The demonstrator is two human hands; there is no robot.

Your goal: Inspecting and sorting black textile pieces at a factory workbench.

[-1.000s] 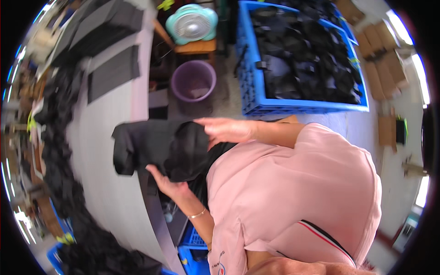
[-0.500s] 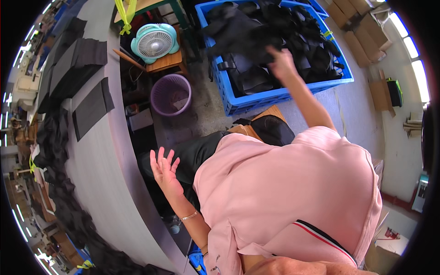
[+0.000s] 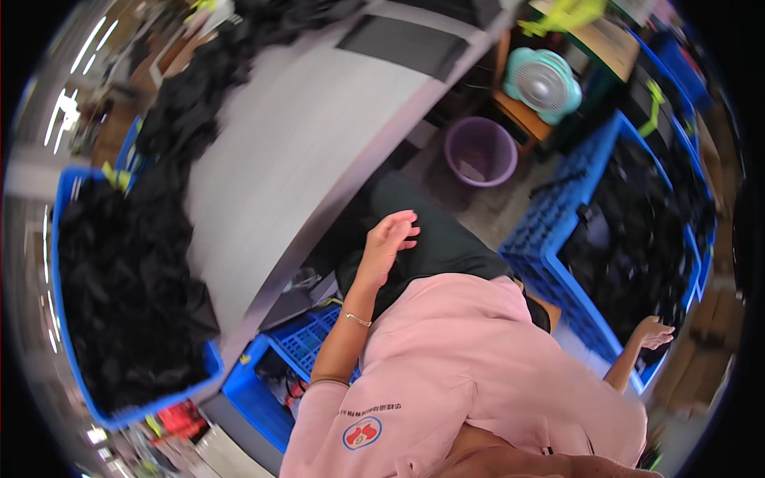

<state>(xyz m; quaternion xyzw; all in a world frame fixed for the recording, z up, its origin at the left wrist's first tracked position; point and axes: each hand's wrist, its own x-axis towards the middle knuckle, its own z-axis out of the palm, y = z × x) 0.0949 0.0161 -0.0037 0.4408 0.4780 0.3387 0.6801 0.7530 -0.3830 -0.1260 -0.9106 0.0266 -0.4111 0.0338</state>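
My left hand [image 3: 390, 240] hovers over my dark-clad legs, its fingers loosely bent and a little apart, holding nothing. At the right, my right hand [image 3: 653, 333] is at the near end of a large blue crate [image 3: 546, 263] heaped with black fabric pieces [image 3: 621, 231]. Its fingers look stretched out, with nothing visible in them; whether it touches the crate is unclear. The long grey table [image 3: 295, 135] stands beyond my left hand, a flat black sheet [image 3: 402, 46] lying on its far part.
A purple basket [image 3: 480, 151] stands on the floor beyond my legs, near a turquoise fan [image 3: 545, 84] on a wooden stool. Black fabric [image 3: 131, 295] fills another blue crate [image 3: 68, 263] at the left. A further blue crate [image 3: 259, 398] sits beside the table's near end.
My view has swung left, bringing the left crate into sight. The black piece under my right hand has been let go, and that hand has drawn back toward the crate's near end.
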